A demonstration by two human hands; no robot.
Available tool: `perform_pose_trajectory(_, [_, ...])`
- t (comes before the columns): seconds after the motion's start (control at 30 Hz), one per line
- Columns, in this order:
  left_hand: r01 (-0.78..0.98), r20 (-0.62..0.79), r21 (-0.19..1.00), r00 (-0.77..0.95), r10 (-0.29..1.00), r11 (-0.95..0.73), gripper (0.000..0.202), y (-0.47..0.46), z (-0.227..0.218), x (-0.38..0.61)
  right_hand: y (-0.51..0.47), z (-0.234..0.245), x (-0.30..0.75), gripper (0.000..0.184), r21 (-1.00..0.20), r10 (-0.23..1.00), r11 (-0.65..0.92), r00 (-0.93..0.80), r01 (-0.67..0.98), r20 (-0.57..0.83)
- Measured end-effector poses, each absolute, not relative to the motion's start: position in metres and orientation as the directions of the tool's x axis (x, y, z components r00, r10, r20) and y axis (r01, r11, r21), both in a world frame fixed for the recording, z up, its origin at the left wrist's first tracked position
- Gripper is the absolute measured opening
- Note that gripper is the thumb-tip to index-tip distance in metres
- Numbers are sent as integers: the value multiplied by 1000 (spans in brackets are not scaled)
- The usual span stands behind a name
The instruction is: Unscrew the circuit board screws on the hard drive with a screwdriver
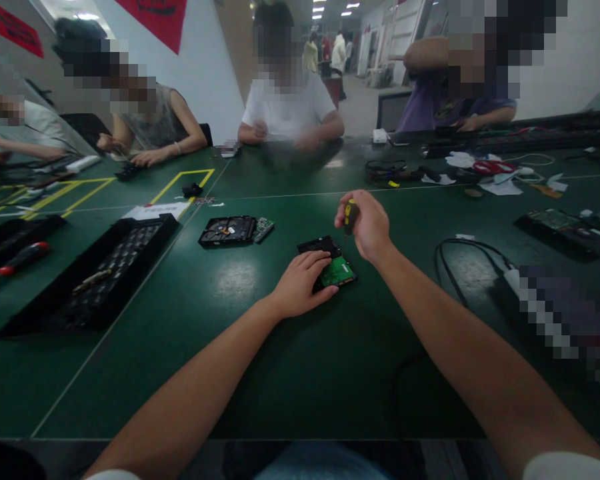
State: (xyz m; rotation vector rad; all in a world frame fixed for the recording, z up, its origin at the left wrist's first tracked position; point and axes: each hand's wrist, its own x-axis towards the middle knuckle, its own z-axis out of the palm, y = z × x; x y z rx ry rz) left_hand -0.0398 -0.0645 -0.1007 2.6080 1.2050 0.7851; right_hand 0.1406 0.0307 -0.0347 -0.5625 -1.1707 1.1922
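A hard drive (340, 269) lies on the green table with its green circuit board facing up. My left hand (303, 283) is laid over its left part, fingers across the top and thumb along the near edge, holding it down. In my right hand (373, 223) is a screwdriver (351, 217) with a yellow and dark handle, held nearly upright. Its thin shaft points down at the drive's right side; I cannot tell whether the tip touches. Left of there sits a second hard drive (227, 231), with a loose circuit board (265, 229) beside it.
A long black tray (130, 277) stands at the left, near a red and black screwdriver (25, 258). To the right lie a black cable (443, 257) and another drive-like unit (567, 232). Cables and scraps (495, 170) are at the back right. Several people sit across the table.
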Motion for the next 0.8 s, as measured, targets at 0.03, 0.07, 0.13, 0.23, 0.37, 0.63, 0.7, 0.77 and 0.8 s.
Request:
perform_pose_trajectory(0.03, [661,393,354,537,747,-662,61,-65,-100,-40,31,-35,140,37,-845,918,329,-66,-421,391])
perform_pose_trajectory(0.07, [660,393,354,538,746,-663,61,-65,-100,-40,32,-36,140,39,-843,919,324,-67,-429,388])
perform_pose_trajectory(0.13, [659,392,355,539,746,-663,61,-65,-99,-39,32,-37,140,44,-839,917,317,-81,-442,390])
perform_pose_trajectory(0.23, [658,391,359,539,746,-662,61,-65,-99,-40,33,-38,140,43,-834,910,316,-105,-452,402])
perform_pose_trajectory(0.37, [654,395,359,540,743,-666,61,-64,-101,-40,32,-38,140,27,-837,904,366,-60,-407,424])
perform_pose_trajectory(0.63, [656,402,352,539,741,-668,60,-64,-101,-40,30,-37,140,18,-869,924,355,-11,-346,382])
perform_pose_trajectory(0.7, [658,399,352,537,743,-665,61,-64,-101,-40,30,-36,139,19,-869,924,350,-21,-351,381])
perform_pose_trajectory(0.77, [660,397,353,537,745,-663,61,-64,-101,-40,28,-34,139,19,-870,925,338,-47,-360,378])
perform_pose_trajectory(0.8, [660,397,353,537,745,-663,61,-64,-102,-40,27,-33,139,20,-869,924,330,-63,-368,377])
